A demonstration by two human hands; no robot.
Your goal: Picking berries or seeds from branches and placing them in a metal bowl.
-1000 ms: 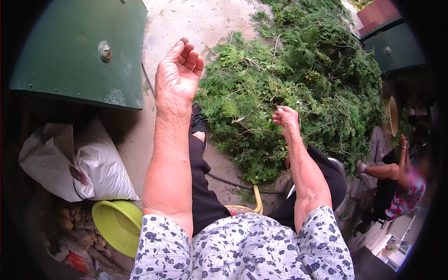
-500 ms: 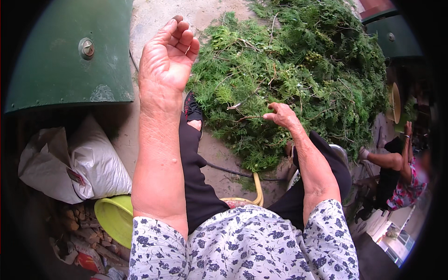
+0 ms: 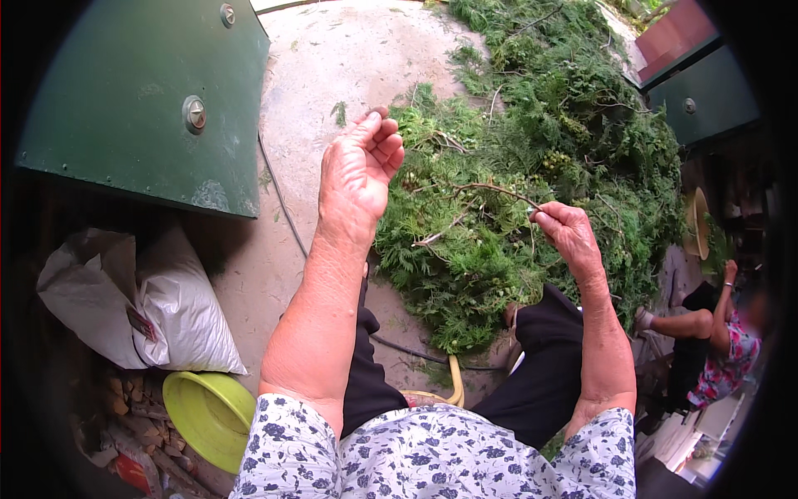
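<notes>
As right hand (image 3: pixel 569 233) pinches, twig (image 3: pixel 482 190) points left

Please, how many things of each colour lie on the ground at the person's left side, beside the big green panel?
White: 1, the sack
Yellow-green: 1, the plastic bowl
Dark green: 1, the metal panel itself
Total: 3

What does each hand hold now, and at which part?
The right hand pinches a thin bare brown twig at its near end. The left hand is raised with curled fingers; whether it holds anything cannot be told.
</notes>
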